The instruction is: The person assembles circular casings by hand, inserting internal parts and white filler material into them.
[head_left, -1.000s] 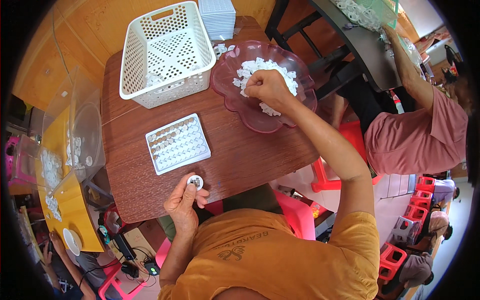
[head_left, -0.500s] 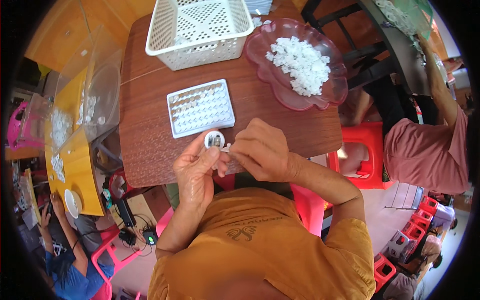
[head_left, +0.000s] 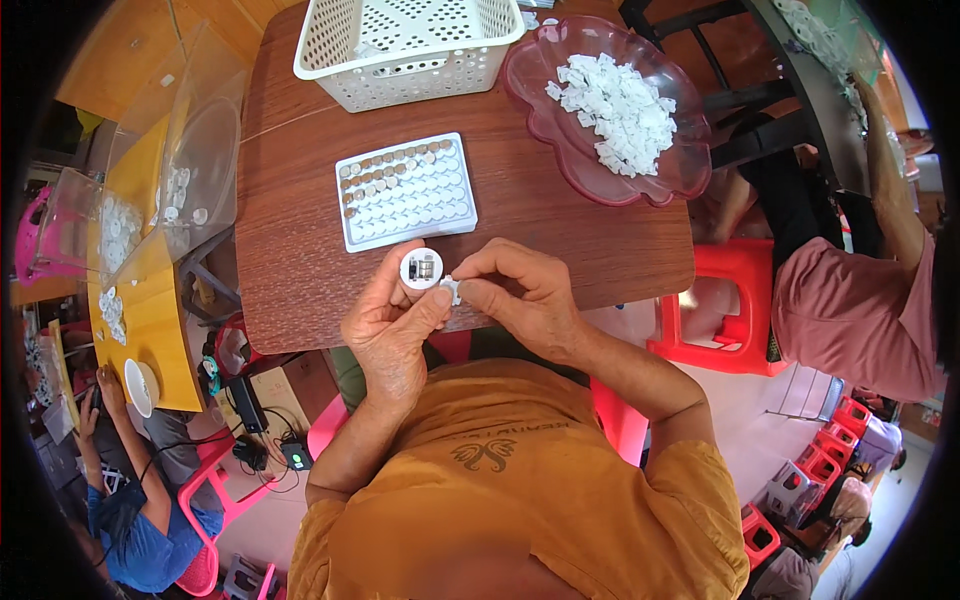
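Between the thumb and fingers of my left hand (head_left: 392, 325) is a round white plastic housing (head_left: 421, 268), its open face turned up to show small dark and metallic parts inside. My right hand (head_left: 525, 300) pinches a small white plastic piece (head_left: 452, 291) right beside the housing, near my left thumb tip. Both hands are just over the near edge of the table. Beyond them lies a white tray (head_left: 408, 192) with rows of small round slots; coin-like metallic discs fill the far rows and part of the others.
A white perforated basket (head_left: 420, 72) stands at the far side of the brown table (head_left: 290, 220). To its right, a pink translucent bowl (head_left: 560, 150) holds a heap of small white pieces (head_left: 620, 115). A co-worker (head_left: 850, 280) sits at right, another (head_left: 150, 520) at lower left. Red stools (head_left: 715, 310) are nearby.
My right fingers have opened into a clearer pinch, and the white piece now shows better beside the housing. The housing has shifted slightly left and up in view; the view itself has moved a little.
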Motion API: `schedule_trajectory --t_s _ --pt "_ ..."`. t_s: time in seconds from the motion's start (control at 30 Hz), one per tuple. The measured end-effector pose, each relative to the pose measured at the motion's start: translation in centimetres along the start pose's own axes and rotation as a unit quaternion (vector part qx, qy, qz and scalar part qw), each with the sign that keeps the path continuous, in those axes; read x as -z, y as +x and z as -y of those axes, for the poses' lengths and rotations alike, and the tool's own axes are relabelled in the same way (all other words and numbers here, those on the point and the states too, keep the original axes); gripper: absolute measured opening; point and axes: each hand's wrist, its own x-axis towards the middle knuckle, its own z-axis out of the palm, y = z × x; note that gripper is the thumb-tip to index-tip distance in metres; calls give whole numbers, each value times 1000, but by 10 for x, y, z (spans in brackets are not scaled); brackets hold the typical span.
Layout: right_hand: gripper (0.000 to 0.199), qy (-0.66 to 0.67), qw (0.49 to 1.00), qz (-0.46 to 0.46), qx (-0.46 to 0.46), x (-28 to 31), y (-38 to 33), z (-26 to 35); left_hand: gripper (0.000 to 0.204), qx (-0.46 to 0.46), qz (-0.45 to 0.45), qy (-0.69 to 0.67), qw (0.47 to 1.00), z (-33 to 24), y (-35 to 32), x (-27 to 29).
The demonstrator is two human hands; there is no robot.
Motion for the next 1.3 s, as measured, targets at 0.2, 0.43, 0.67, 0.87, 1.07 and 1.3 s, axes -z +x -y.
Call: schedule_trajectory --t_s 0.2,0.43,0.67,0.87,1.07,1.3 --pt "8 133 984 -14 -116 1 1 6 46 40 9 -18 999 -2 -1 3" --pt "7 128 985 -52 -106 0 6 7 42 85 52 -22 995 0 -4 10" --pt "7 63 994 -48 -68 -7 7 3 41 93 49 -5 994 0 -6 6" --pt "6 57 994 -49 -79 -10 6 2 41 96 50 -3 994 2 -6 8" --pt "4 114 987 -39 -108 -17 0 4 41 43 -15 -3 999 2 -2 4" --pt "17 -33 999 8 32 1 1 5 40 148 20 -84 985 -3 6 13"
